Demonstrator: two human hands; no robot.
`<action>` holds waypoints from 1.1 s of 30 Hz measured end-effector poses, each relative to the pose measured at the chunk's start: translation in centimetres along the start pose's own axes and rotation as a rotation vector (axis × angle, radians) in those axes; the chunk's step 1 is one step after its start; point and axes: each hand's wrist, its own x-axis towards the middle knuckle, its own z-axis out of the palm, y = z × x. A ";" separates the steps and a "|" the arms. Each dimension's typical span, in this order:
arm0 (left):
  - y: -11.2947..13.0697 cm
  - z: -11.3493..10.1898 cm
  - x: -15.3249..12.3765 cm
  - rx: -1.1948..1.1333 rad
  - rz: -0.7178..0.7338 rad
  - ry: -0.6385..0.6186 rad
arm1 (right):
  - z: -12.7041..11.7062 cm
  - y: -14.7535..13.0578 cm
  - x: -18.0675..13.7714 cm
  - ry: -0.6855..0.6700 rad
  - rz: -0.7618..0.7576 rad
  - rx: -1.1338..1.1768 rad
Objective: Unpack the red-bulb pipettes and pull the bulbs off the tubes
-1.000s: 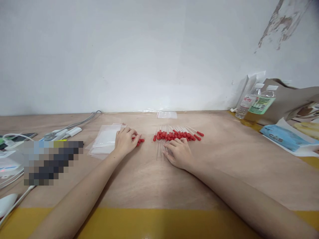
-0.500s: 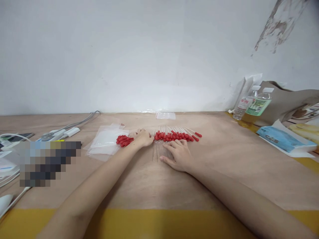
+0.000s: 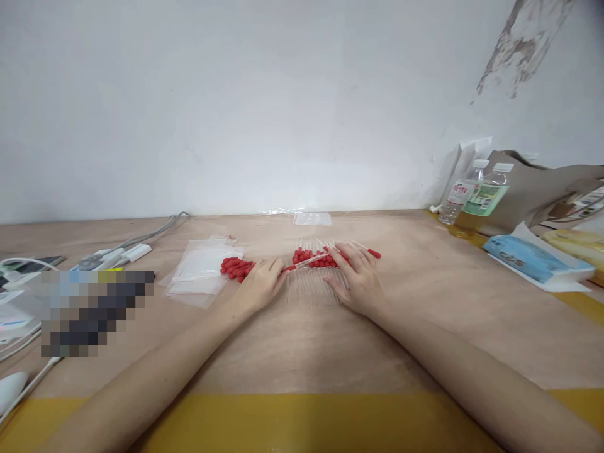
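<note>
My left hand (image 3: 262, 280) has its thumb and fingers closed on the red end of a red-tipped stick (image 3: 309, 260), whose thin pale shaft slants up to the right. Its far end meets the fingertips of my right hand (image 3: 358, 277), which rests with fingers spread and thumb apart over a row of red-tipped sticks (image 3: 302, 257). Pale shafts stick out behind and in front of that row, and my right hand covers part of it. Left of my left hand lies a bunch of red-tipped sticks (image 3: 233, 267), their shafts hidden by the hand.
Clear plastic bags (image 3: 198, 267) lie at the left, with cables and white plugs (image 3: 136, 253) beyond. A small clear bag (image 3: 313, 219) is near the wall. Bottles (image 3: 486, 201), a grey bag (image 3: 523, 189) and a blue tissue pack (image 3: 538, 257) stand or lie at the right.
My left hand has come nearer, and a single stick now shows between my hands. My right hand has shifted right and slightly away, onto the row of red tips.
</note>
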 end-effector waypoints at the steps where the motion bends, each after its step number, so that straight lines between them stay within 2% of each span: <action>1: 0.3 0.3 -0.6 -0.021 0.033 0.041 | -0.1 0.1 0.0 -0.029 -0.042 -0.008; 4: 0.9 1.2 -1.5 -0.070 0.124 0.128 | 0.0 0.0 -0.1 -0.126 -0.138 -0.001; 7: 1.3 1.4 -1.6 -0.092 0.188 0.147 | 0.4 -0.2 -0.2 -0.180 -0.186 0.027; 14: 1.4 1.5 -1.6 -0.136 0.228 0.187 | 1.6 -0.6 -0.6 -0.219 -0.174 0.134; 18: 1.7 1.2 -1.3 -0.131 0.237 0.220 | 2.1 -0.7 -0.7 -0.179 -0.173 0.215; 24: 2.6 0.7 -0.5 -0.056 0.290 0.178 | 2.7 -0.9 -0.9 -0.095 -0.241 0.265; 33: 2.7 0.2 -0.4 0.011 0.313 0.070 | 2.3 -0.9 -0.9 -0.081 -0.325 0.263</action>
